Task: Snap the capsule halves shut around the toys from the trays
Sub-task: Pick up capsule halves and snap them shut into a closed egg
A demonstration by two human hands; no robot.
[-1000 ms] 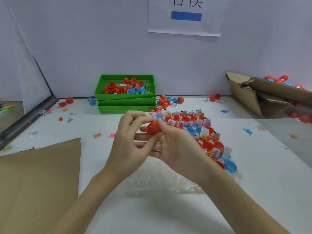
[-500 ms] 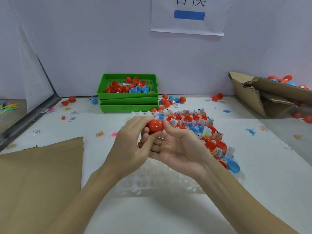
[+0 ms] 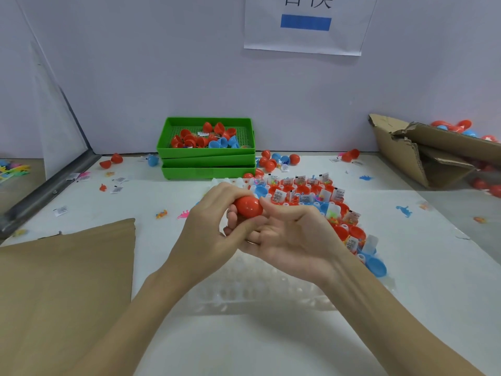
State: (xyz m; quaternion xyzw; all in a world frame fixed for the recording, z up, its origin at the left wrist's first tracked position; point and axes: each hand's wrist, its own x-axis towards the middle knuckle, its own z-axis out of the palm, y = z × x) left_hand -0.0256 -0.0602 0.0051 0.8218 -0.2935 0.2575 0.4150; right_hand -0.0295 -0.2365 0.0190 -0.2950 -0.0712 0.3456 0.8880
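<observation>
A closed red capsule (image 3: 248,207) sits in the middle of the scene, held above the table (image 3: 271,348) between both hands. The left hand (image 3: 208,229) curls its fingers over the capsule's left side, with the thumb crossing beneath it. The right hand (image 3: 292,234) lies palm up, its thumb pressed against the capsule's right side and its fingers curled under, so both hands grip the same capsule.

Below the hands lies a clear plastic tray (image 3: 260,291) of moulded cups, its near rows bare. Its far and right rows hold open red capsule halves (image 3: 301,189) and a few blue ones, most with small toys and barcode slips (image 3: 277,196) standing in them. A blue capsule half (image 3: 376,265) lies at the tray's right near corner.

Farther back, against the wall, stands a stack of green trays (image 3: 207,161); the top one holds loose red and blue halves. More red and blue capsules (image 3: 271,160) lie just right of the stack. On the far right a torn cardboard box (image 3: 423,156) holds further capsules. A brown cardboard sheet (image 3: 62,280) covers the near left of the table. Small toy figures (image 3: 404,210) and slips lie scattered on the white surface. A paper sign (image 3: 305,24) with a blue bar hangs on the wall.
</observation>
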